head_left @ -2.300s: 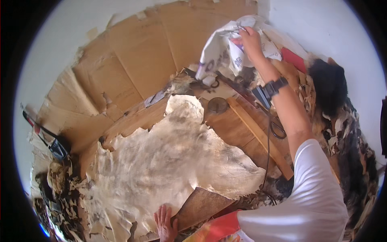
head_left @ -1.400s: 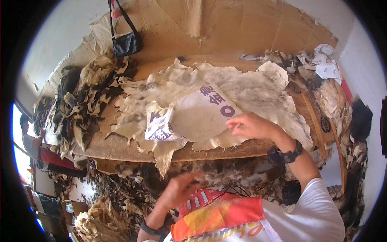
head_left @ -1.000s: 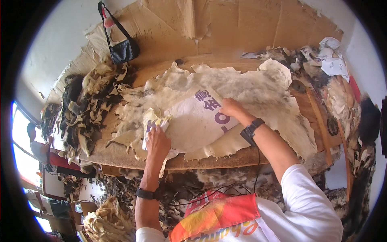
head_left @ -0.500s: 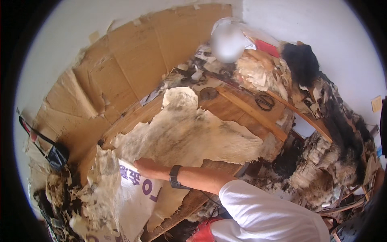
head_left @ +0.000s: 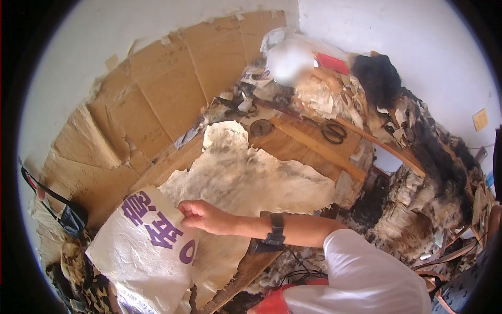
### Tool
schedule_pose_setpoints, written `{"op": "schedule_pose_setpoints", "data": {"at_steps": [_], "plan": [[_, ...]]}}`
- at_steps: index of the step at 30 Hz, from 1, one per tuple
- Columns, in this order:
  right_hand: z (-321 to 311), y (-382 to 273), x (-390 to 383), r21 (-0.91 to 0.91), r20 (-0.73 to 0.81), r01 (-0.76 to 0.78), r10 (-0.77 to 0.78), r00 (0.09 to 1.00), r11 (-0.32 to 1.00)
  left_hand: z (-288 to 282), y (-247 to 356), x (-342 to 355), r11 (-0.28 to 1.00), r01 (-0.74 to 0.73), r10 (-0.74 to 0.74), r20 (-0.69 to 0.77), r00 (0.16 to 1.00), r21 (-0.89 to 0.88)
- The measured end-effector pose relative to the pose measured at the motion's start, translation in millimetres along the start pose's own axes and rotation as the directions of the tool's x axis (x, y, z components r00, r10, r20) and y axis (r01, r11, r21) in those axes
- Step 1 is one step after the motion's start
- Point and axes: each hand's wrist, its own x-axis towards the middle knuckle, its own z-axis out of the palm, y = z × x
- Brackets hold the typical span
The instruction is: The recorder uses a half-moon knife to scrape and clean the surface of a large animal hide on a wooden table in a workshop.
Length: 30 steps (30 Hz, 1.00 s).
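Note:
My right hand (head_left: pixel 201 215) reaches across from the lower right, wearing a dark watch. Its fingers are closed in a pinch at the right edge of a white sheet of sacking (head_left: pixel 157 267) with purple printing. The sheet is partly raised and spread over the left part of a pale animal hide (head_left: pixel 251 175). That hide lies on a wooden board (head_left: pixel 259 267), its ragged edges spreading to the right and a pale lobe sticking out at the far end. My left hand does not show.
Large scissors (head_left: pixel 333 132), a wooden strip (head_left: pixel 314 144) and a dark round disc (head_left: pixel 261 127) lie beyond the hide. Dark fur (head_left: pixel 442 157) and pale furry pieces (head_left: pixel 405 209) heap up at the right. Cardboard (head_left: pixel 157 89) lines the wall; a small black bag (head_left: pixel 72 217) is at left.
The sacking has come up and turned further into view, now covering hide that showed at the left. My right hand has moved slightly right with it. The whole view has shifted a little.

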Motion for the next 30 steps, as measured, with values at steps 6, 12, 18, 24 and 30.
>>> {"op": "schedule_pose_setpoints", "data": {"at_steps": [6,12,18,24,30], "plan": [[-21.0,12.4,54.8,-0.072,-0.011,-0.131,0.131,0.991,0.989,8.8,-42.8,116.9,0.741,-0.412,0.249,0.352,0.902,0.530],[24.9,-63.3,108.5,-0.261,-0.116,0.283,-0.321,0.940,0.923,68.1,1.2,200.9,0.768,-0.581,0.435,0.446,0.782,0.269],[45.3,-60.6,42.0,-0.736,0.347,0.509,-0.396,0.850,0.446,95.9,-69.5,178.9,0.985,0.097,0.023,0.670,0.742,-0.141],[1.5,24.5,-41.1,-0.877,0.405,0.414,-0.088,0.910,0.244,74.8,-82.3,51.7,0.562,0.776,-0.388,0.737,0.554,-0.286],[-12.3,65.4,-85.3,-0.949,0.245,0.215,0.111,0.963,0.232,87.9,-43.1,18.7,0.611,0.776,-0.542,0.630,0.556,-0.159]]}}
